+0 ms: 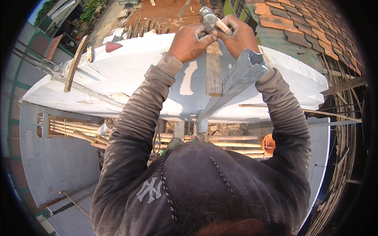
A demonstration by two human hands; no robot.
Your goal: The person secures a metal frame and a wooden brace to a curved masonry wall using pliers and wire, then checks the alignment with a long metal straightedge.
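Both my hands meet above the far side of a white block wall point(149, 51), over the end of a short wooden batten point(213, 74). In my right hand point(240, 37) is a hammer point(223, 26), its metal head pointing up and away. My left hand point(191, 42) is closed, with thumb and fingertips pinched close to the hammer handle; whatever lies between them is too small to make out. A grey metal channel point(236, 84) with a jagged upper end stands tilted beside the batten, close to my right wrist.
Bamboo poles point(232, 144) run below the wall, with an orange bucket point(268, 144) by them. At left, a wooden stick point(76, 63) leans over the wall near a reddish wedge-shaped piece point(113, 47). A tiled roof point(311, 27) rises at the far right.
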